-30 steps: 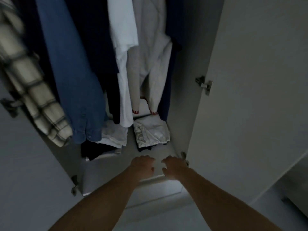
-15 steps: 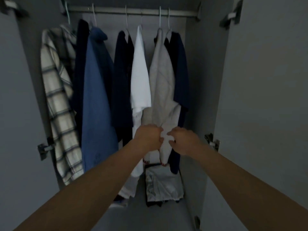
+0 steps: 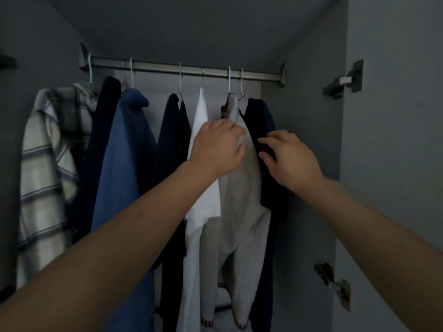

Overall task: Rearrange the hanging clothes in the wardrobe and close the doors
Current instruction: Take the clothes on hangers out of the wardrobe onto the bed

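Note:
Several garments hang from a metal rail [image 3: 167, 68] in the open wardrobe. From the left hang a plaid shirt [image 3: 45, 164], a dark garment, a blue denim shirt [image 3: 119, 176], a navy top [image 3: 171, 140], a white T-shirt [image 3: 201, 207], a grey sweater with red-trimmed cuffs [image 3: 242, 212] and a navy garment [image 3: 266, 123] at the far right. My left hand [image 3: 215, 147] holds the grey sweater's upper part, fingers curled over its edge. My right hand [image 3: 285, 156] touches the navy garment beside it with spread, slightly bent fingers.
The right door [image 3: 395, 164] stands open, with hinges [image 3: 342, 80] high up and another hinge [image 3: 333, 283] lower. The wardrobe's right inner wall [image 3: 309, 140] lies close to the last garment. The left side panel [image 3: 14, 140] borders the plaid shirt.
Both hands have risen from the wardrobe floor, past the sweater's lower sleeves, to shoulder height of the grey sweater and navy garment. The view has tilted up to the rail.

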